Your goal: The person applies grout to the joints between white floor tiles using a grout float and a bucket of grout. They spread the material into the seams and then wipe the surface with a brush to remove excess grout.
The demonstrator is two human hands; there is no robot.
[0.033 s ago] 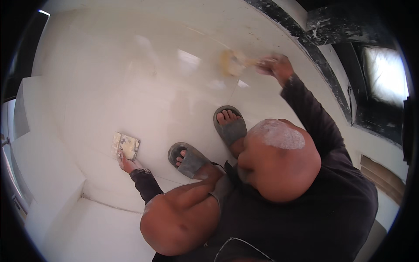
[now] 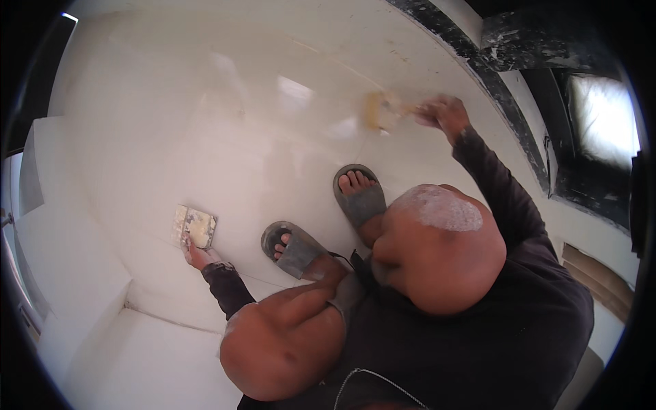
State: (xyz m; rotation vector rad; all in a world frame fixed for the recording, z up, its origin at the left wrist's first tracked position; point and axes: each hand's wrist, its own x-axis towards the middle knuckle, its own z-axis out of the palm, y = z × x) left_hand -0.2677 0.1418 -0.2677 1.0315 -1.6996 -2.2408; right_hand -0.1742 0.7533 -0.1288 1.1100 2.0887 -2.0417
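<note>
My right hand (image 2: 444, 116) is closed round the thin handle of a wide, flat brush (image 2: 385, 113). Its pale yellow, white-smeared head is blurred and lies over the glossy cream surface (image 2: 171, 137) beyond my feet; whether it touches cannot be told. Low on the left, my left hand (image 2: 195, 253) grips the near edge of a small squarish container (image 2: 198, 227), crusted with dried paste, with pale yellow stuff inside. Part of the left fingers is hidden by it.
My sandalled feet (image 2: 294, 249) stand between the hands, knees bent. A black, white-spattered edge (image 2: 471, 51) curves along the upper right, by a bright window-like opening (image 2: 605, 119). White ledges (image 2: 75, 225) rise at the left.
My right hand and the brush have shifted a little to the right and nearer to me. The left hand and the container have stayed nearly in place.
</note>
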